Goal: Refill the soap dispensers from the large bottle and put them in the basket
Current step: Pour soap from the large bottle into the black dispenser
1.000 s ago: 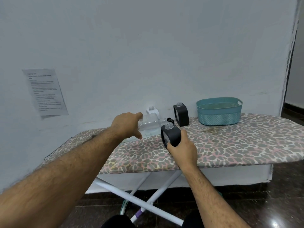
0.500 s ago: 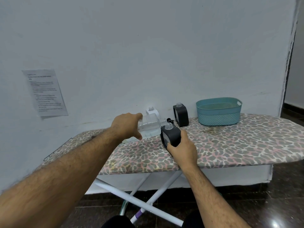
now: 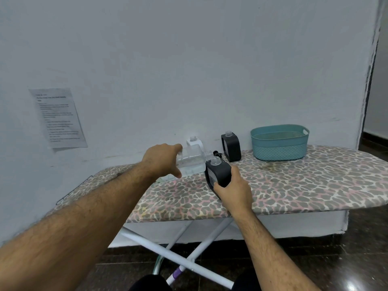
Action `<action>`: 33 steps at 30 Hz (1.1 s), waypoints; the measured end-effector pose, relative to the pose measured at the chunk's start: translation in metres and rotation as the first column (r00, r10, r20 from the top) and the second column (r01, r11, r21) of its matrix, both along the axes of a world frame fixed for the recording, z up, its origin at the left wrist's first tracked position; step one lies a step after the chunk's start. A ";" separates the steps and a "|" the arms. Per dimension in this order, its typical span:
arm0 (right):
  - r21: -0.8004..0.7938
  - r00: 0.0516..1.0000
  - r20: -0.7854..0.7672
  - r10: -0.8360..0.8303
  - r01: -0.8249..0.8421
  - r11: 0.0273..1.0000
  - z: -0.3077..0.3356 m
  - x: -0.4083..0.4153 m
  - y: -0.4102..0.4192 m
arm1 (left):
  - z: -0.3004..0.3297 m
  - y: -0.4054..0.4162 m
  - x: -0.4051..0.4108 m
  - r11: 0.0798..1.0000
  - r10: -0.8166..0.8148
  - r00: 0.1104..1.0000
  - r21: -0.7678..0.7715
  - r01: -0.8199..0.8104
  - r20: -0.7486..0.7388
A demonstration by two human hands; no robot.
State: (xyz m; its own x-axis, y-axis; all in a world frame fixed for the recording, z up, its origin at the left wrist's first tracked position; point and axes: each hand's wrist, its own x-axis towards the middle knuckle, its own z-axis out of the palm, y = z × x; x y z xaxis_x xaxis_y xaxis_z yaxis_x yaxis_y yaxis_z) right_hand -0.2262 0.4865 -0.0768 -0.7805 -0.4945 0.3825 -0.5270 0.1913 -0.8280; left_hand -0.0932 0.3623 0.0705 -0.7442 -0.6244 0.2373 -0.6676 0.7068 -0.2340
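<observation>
1. Gripping is shared: the left hand [image 3: 162, 159] curls its fingers and thumb round the base end of the large bottle [image 3: 190, 161], which is tipped nearly flat with its neck toward the right; the right hand [image 3: 233, 191] wraps the lower body of the dark dispenser [image 3: 218, 172], which leans slightly and rests near the front edge of the ironing board [image 3: 304, 185].
2. The bottle's mouth sits just beside the dispenser's open clear neck; whether liquid is passing between them cannot be made out.
3. Handling judgement: the clear bottle looks thin-walled and light, likely to flex if squeezed; hold it at the base and shoulder. The dispenser appears rigid and smooth, possibly slippery if wetted; grasp its flat sides low down.
4. A second dark dispenser [image 3: 231, 147] and a white dispenser [image 3: 195, 141] stand uncapped along the back edge; the basket [image 3: 279, 147] stands at the back, toward the right end.
5. Hidden: the white dispenser's body is largely behind the bottle; a small black item by the bottle's neck is unclear.
</observation>
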 end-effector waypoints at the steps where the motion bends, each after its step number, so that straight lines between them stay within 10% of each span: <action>1: 0.003 1.000 0.000 0.000 0.000 1.000 0.000 0.000 0.000 | 0.000 0.000 0.000 1.000 -0.001 1.000 -0.001 0.001 0.000; 33: -0.002 1.000 0.001 0.007 -0.007 1.000 0.000 -0.001 0.001 | 0.002 0.005 -0.001 1.000 0.002 1.000 -0.006 -0.002 0.001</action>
State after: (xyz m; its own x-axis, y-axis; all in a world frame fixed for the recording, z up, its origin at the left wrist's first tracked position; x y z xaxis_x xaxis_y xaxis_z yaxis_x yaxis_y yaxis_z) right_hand -0.2276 0.4871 -0.0773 -0.7775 -0.4993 0.3824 -0.5273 0.1863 -0.8290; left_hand -0.0940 0.3674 0.0728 -0.7432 -0.6246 0.2397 -0.6687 0.7040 -0.2390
